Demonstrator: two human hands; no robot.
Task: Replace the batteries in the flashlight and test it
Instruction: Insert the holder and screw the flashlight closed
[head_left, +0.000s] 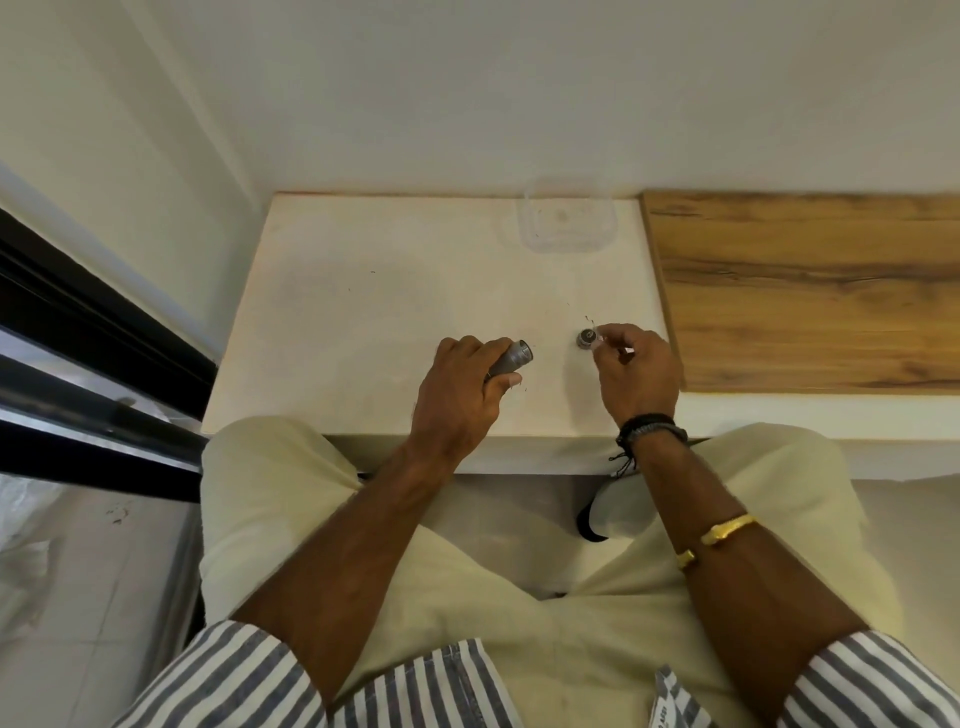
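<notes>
Head view: left hand (460, 387) wraps the flashlight body (511, 358) above the counter (363, 312), open end facing right — right hand (636, 371) fingers (605, 332) pinch the end cap (587, 339) apart. Best: keep the body tilted and steady, so the batteries slide out controlled.

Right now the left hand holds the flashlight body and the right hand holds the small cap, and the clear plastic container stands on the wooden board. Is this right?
Not quite: the head view shows the clear plastic container on the white table, beside the wooden board. The left hand holds the flashlight body; the right hand holds the small cap.
</notes>
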